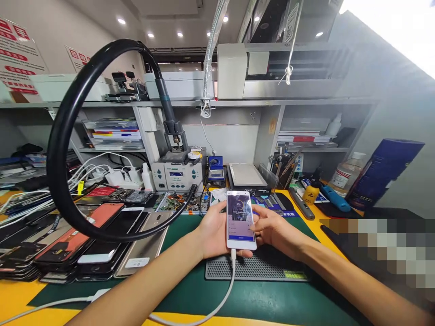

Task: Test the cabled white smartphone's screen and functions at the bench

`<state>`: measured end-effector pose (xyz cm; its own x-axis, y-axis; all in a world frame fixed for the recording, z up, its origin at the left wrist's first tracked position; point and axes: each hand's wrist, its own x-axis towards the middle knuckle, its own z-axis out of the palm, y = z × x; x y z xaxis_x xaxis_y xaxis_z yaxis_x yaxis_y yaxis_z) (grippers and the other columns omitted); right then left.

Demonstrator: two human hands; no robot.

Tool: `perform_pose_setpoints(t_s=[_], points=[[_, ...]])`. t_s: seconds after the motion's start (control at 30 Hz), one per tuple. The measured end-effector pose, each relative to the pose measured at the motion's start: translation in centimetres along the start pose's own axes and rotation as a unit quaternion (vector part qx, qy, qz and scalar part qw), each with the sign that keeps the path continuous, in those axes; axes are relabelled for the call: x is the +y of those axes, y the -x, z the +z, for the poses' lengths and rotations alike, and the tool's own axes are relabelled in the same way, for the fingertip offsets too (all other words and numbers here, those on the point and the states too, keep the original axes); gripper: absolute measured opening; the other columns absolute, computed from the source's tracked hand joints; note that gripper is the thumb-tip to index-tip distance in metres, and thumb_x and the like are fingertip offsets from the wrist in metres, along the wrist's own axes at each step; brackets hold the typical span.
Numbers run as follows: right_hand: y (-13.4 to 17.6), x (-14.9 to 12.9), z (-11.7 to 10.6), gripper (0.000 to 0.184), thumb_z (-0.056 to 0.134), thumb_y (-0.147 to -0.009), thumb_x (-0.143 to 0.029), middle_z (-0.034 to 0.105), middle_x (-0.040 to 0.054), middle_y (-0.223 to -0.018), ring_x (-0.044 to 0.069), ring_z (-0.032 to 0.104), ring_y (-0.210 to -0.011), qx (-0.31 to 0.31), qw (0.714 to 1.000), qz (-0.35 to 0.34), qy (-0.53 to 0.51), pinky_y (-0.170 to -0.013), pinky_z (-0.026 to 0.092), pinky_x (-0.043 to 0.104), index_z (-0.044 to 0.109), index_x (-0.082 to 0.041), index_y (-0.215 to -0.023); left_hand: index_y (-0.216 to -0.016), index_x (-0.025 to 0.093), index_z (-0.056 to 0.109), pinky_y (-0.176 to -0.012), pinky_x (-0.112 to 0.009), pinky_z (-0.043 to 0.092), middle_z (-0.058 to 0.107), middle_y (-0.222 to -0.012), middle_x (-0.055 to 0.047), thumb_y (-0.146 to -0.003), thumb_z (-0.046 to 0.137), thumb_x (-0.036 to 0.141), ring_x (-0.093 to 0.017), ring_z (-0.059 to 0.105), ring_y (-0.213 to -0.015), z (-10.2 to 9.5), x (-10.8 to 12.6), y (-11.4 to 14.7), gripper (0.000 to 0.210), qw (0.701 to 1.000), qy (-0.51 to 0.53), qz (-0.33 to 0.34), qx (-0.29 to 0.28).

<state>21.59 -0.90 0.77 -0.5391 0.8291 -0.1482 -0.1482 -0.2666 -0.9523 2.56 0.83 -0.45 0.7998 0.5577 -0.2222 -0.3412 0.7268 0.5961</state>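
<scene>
Red-and-white posters [20, 56] hang at the upper left of the frame, and below them, at the lower left, stacked phones and phone parts [54, 260] lie side by side. A thick black hose [56, 149] loops over these stacks, near a grey station [176, 174] with a small display left of centre. In the centre, the left hand [214, 228] grasps a white phone [241, 222] from beneath, fingers curled behind it; its screen is lit, and a white cable [234, 271] plugs into its lower end. The phone is held above a grey perforated pad [258, 269] on a green mat [272, 299]. Just right of centre, the right hand [275, 226] has its thumb over the screen's right edge, its fingers bent; whether they grip the phone, I cannot tell. Farther right stand a yellow bottle [311, 194], a clear bottle [343, 174] and a blue roll [384, 172].
</scene>
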Motion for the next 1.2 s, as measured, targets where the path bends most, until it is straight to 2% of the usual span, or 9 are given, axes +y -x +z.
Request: perform_pose_setpoints(t_s=[0.3, 0.5, 0.57, 0.67, 0.77, 0.83, 0.93, 1.1, 1.2], points=[[0.1, -0.2, 0.0, 0.039, 0.059, -0.074, -0.013, 0.064, 0.004, -0.093, 0.017, 0.063, -0.074, -0.009, 1.0, 0.01, -0.017, -0.066, 0.05, 0.03, 0.058, -0.021, -0.113, -0.119, 0.012, 0.063, -0.058, -0.049, 0.059, 0.067, -0.106, -0.018, -0.093, 0.03, 0.058, -0.03, 0.067, -0.081, 0.4, -0.1, 0.0, 0.061, 1.0, -0.004, 0.008, 0.01], [0.1, -0.6, -0.3, 0.034, 0.056, -0.079, -0.016, 0.067, 0.0082, -0.094, 0.022, 0.065, -0.078, -0.048, 0.992, 0.034, -0.112, -0.074, 0.054, 0.041, 0.061, -0.017, -0.112, -0.124, 0.013, 0.06, -0.057, -0.046, 0.06, 0.061, -0.121, -0.023, -0.09, 0.014, 0.071, -0.033, 0.068, -0.088, 0.7, 0.1, 0.4, 0.081, 0.995, -0.098, 0.03, -0.019], [0.1, -0.6, -0.3, 0.031, 0.054, -0.08, -0.018, 0.068, 0.0119, -0.097, 0.026, 0.067, -0.081, -0.061, 0.988, 0.039, -0.138, -0.079, 0.054, 0.047, 0.062, -0.013, -0.11, -0.119, 0.014, 0.062, -0.053, -0.044, 0.059, 0.062, -0.118, -0.022, -0.09, 0.012, 0.072, -0.031, 0.068, -0.085, 0.8, 0.4, 0.6, 0.083, 0.987, -0.153, 0.037, 0.01], [0.0, -0.5, -0.3, 0.031, 0.05, -0.084, -0.022, 0.069, 0.0161, -0.098, 0.03, 0.069, -0.084, -0.077, 0.981, 0.049, -0.173, -0.08, 0.054, 0.051, 0.061, -0.01, -0.11, -0.107, 0.013, 0.066, -0.049, -0.037, 0.058, 0.065, -0.109, -0.019, -0.09, 0.014, 0.074, -0.026, 0.067, -0.078, 1.0, 1.1, 1.2, 0.082, 0.954, -0.27, 0.07, 0.112], [0.1, -0.5, -0.4, 0.034, 0.049, -0.086, -0.023, 0.07, 0.0165, -0.099, 0.03, 0.07, -0.083, -0.076, 0.976, 0.055, -0.197, -0.074, 0.056, 0.049, 0.059, -0.012, -0.116, -0.091, 0.011, 0.068, -0.044, -0.032, 0.055, 0.068, -0.093, -0.017, -0.088, 0.018, 0.076, -0.022, 0.065, -0.066, 1.3, 2.5, 2.1, 0.081, 0.875, -0.416, 0.096, 0.227], [0.1, -0.6, -0.5, 0.036, 0.049, -0.086, -0.023, 0.07, 0.0159, -0.099, 0.03, 0.07, -0.083, -0.073, 0.974, 0.054, -0.208, -0.073, 0.057, 0.049, 0.057, -0.013, -0.12, -0.079, 0.011, 0.067, -0.04, -0.03, 0.05, 0.067, -0.076, -0.014, -0.088, 0.024, 0.072, -0.02, 0.062, -0.054, 1.3, 3.9, 3.0, 0.075, 0.79, -0.52, 0.097, 0.311], [0.2, -0.6, -0.5, 0.039, 0.05, -0.084, -0.023, 0.07, 0.0154, -0.1, 0.03, 0.071, -0.083, -0.075, 0.971, 0.06, -0.219, -0.071, 0.058, 0.049, 0.055, -0.014, -0.121, -0.082, 0.013, 0.065, -0.038, -0.022, 0.037, 0.066, -0.072, -0.008, -0.088, 0.039, 0.056, -0.014, 0.054, -0.048, 0.7, 6.3, 4.7, 0.051, 0.68, -0.576, 0.175, 0.419], [0.2, -0.3, -0.5, 0.037, 0.05, -0.083, -0.024, 0.07, 0.0152, -0.099, 0.03, 0.071, -0.081, -0.075, 0.97, 0.078, -0.216, -0.071, 0.058, 0.048, 0.057, -0.012, -0.117, -0.083, 0.018, 0.066, -0.061, -0.026, 0.043, 0.07, -0.085, -0.009, -0.087, 0.042, 0.041, -0.021, 0.063, -0.077, -2.3, 8.8, 6.7, 0.034, 0.473, -0.63, 0.223, 0.574], [0.2, -0.2, -0.4, 0.035, 0.05, -0.083, -0.025, 0.07, 0.0158, -0.099, 0.029, 0.071, -0.08, -0.076, 0.972, 0.081, -0.206, -0.07, 0.058, 0.045, 0.058, -0.011, -0.114, -0.069, 0.021, 0.067, -0.067, -0.03, 0.043, 0.071, -0.081, -0.009, -0.081, 0.054, 0.044, -0.026, 0.065, -0.083, -4.0, 8.7, 6.4, 0.029, 0.415, -0.677, 0.174, 0.583]])
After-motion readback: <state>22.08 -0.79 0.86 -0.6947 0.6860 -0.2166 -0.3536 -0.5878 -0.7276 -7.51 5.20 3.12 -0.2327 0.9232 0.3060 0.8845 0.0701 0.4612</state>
